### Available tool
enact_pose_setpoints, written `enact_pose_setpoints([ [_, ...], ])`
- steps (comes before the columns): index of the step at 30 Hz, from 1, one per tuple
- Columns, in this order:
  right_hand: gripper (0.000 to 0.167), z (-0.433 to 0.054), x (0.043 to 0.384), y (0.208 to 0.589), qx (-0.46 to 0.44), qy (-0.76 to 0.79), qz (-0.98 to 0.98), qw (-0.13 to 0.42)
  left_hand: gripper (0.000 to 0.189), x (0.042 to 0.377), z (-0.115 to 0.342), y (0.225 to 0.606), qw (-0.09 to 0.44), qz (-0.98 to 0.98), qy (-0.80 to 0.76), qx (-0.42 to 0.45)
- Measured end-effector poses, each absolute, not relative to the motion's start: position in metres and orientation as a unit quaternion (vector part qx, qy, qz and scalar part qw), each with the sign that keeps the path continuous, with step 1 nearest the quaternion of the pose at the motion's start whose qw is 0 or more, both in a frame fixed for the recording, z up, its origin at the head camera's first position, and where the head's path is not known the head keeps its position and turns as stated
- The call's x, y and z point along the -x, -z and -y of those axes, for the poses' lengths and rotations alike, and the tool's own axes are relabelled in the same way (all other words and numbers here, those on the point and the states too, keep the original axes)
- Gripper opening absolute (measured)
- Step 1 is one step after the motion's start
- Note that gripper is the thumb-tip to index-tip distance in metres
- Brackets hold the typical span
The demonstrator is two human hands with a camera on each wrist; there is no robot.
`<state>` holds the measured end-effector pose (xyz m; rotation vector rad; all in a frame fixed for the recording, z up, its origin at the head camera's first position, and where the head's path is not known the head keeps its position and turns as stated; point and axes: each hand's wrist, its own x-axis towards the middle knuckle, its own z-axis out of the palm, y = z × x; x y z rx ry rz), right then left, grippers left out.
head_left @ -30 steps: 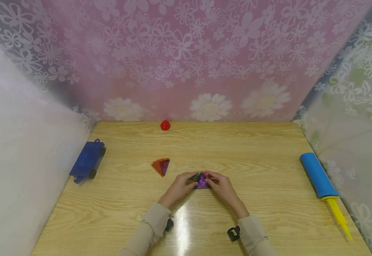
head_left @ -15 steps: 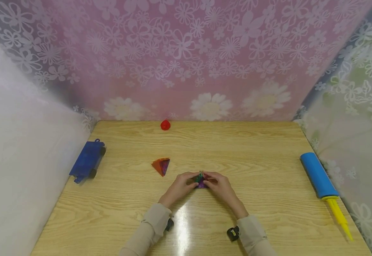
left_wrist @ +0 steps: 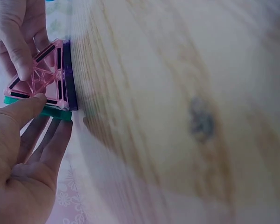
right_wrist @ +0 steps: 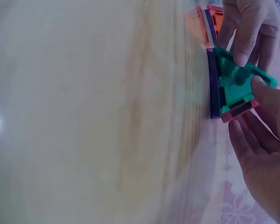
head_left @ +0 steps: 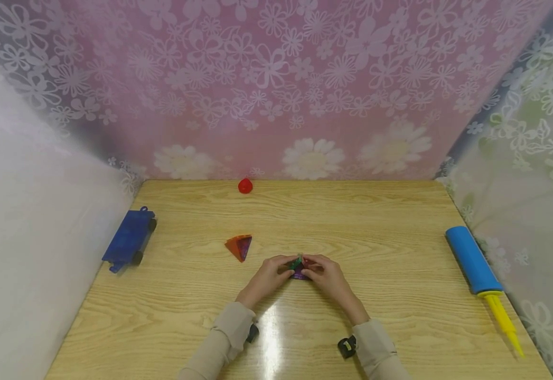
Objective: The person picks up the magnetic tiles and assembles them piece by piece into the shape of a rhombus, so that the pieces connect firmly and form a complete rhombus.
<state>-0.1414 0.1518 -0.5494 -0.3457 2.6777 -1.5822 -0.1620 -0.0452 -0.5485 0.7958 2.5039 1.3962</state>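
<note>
In the head view my left hand (head_left: 269, 275) and right hand (head_left: 326, 275) meet at the middle of the table, over a small group of translucent magnetic tiles. A purple tile (left_wrist: 70, 81) lies flat on the wood. My left hand pinches a green triangular tile (right_wrist: 238, 86) between thumb and fingers. Pinched by my right hand is a pink triangular tile (left_wrist: 53, 86). Both stand on the purple tile, leaning inward, with their edges touching or nearly so. Fingers cover parts of both tiles.
An orange-and-purple tile pyramid (head_left: 240, 247) sits left of the hands. Farther back is a small red object (head_left: 245, 186). A blue wheeled toy base (head_left: 130, 238) stands at the left edge, and a blue-and-yellow hand pump (head_left: 476, 261) lies at the right edge.
The green and pink tiles have tipped closer together over the purple tile, which shows less now. My right fingers have shifted slightly left. Everything else on the table stays put.
</note>
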Motion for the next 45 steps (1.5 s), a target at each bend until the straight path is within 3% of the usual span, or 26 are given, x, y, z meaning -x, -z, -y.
enact_pose_setpoints([
  [11,0.034,-0.154,0.141,0.549,0.148,0.516,-0.844,0.004,0.035,0.162,0.045,0.550,0.076,-0.851,-0.445,-0.269],
  [17,0.034,-0.149,0.133,0.521,0.160,0.512,-0.844,0.015,0.034,0.161,0.045,0.548,0.073,-0.850,-0.446,-0.272],
  [23,0.034,-0.153,0.140,0.546,0.151,0.509,-0.847,0.015,0.034,0.163,0.046,0.549,0.073,-0.849,-0.446,-0.273],
  [34,0.032,-0.153,0.141,0.545,0.152,0.496,-0.855,-0.010,0.032,0.169,0.060,0.539,0.082,-0.848,-0.463,-0.243],
  [45,0.039,-0.152,0.139,0.545,0.117,0.511,-0.852,0.020,0.032,0.186,0.090,0.515,0.019,-0.850,-0.496,-0.177],
])
